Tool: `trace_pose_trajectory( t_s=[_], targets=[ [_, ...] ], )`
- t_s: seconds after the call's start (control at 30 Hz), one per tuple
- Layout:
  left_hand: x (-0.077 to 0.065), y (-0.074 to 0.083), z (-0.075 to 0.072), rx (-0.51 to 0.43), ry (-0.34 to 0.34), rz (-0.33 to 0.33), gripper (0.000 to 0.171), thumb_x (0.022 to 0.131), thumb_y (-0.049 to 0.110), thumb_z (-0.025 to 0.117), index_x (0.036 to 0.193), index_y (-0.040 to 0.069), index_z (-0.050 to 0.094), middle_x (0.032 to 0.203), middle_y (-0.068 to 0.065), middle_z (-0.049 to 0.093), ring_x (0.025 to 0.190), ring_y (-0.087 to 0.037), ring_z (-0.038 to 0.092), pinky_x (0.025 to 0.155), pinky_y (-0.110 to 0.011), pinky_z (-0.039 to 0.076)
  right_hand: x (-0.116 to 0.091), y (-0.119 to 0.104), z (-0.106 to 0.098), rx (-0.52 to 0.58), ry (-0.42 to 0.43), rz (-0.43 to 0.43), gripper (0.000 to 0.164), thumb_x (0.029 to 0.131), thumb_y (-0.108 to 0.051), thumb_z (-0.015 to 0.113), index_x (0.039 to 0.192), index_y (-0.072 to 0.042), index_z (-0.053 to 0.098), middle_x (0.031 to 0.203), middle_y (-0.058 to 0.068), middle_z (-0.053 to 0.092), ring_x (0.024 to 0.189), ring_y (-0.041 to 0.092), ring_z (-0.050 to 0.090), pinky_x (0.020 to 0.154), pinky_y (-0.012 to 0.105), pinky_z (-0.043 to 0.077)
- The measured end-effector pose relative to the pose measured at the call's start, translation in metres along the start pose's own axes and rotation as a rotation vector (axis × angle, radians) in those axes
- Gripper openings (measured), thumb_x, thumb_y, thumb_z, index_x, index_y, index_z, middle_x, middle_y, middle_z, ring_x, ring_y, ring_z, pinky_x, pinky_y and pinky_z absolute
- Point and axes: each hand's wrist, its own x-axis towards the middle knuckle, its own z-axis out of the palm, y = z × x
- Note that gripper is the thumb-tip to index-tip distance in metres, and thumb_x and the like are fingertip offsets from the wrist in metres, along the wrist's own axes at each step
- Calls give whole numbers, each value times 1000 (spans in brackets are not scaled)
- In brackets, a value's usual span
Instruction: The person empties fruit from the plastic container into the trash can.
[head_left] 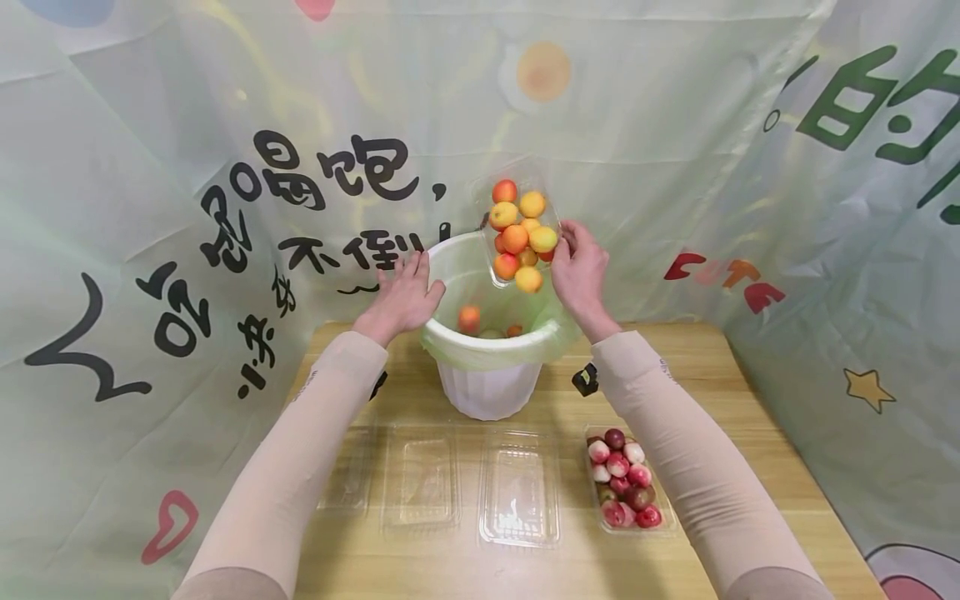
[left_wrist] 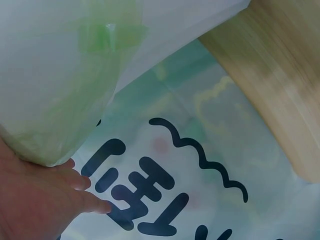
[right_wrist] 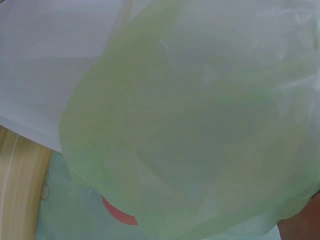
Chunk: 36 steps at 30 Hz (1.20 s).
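Note:
Above the far right side of a white bin (head_left: 491, 387), my right hand (head_left: 583, 271) grips the edge of a clear plastic box (head_left: 501, 282). The box is steeply tilted, with several orange and yellow plum-like fruits (head_left: 515, 239) in it. My left hand (head_left: 405, 296) rests on the bin's left rim, fingers extended; in the left wrist view the hand (left_wrist: 40, 200) lies against the green liner bag (left_wrist: 55, 145). Inside the bin lies an orange fruit (head_left: 469, 318) with other pieces. The liner (right_wrist: 200, 125) hides most of the right hand in the right wrist view.
In front of the bin, clear empty boxes (head_left: 517, 533) sit in a row on the wooden table (head_left: 420, 567). A box of red and white fruits (head_left: 618, 467) stands to their right, near my right forearm. Printed cloth (head_left: 637, 125) encloses the table's back and sides.

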Motion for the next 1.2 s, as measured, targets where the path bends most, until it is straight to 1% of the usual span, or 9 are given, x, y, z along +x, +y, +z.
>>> trace_pose_trajectory(
  t_s=[0.33,0.6,0.93,1.2],
  targets=[
    [0,0,0,-7,1,8,78,108,47,19,168,-1,6,177,-21,5,163,-49,2,127,-73,-1,0,-3,3,48,-16,42,35,105,-3,51,137,7,63,135,25,69,129,31,68,108,43,55],
    [0,-1,0,2,2,9,79,108,48,17,168,-1,6,177,-21,6,163,-49,3,127,-73,0,-1,-4,4,64,-7,56,35,106,-4,51,137,4,63,138,23,68,132,29,66,111,40,54],
    [1,-1,1,-3,-1,5,78,108,48,18,168,-1,7,177,-21,5,163,-48,3,127,-72,1,-1,-1,4,125,19,24,35,106,-4,53,139,5,62,143,22,66,137,27,62,114,35,51],
    [1,-1,1,13,-2,5,79,108,49,17,168,-1,5,177,-22,4,162,-50,3,127,-73,0,0,2,4,147,9,-6,32,105,-2,54,135,6,64,139,23,68,135,27,64,114,37,51]
  ],
)
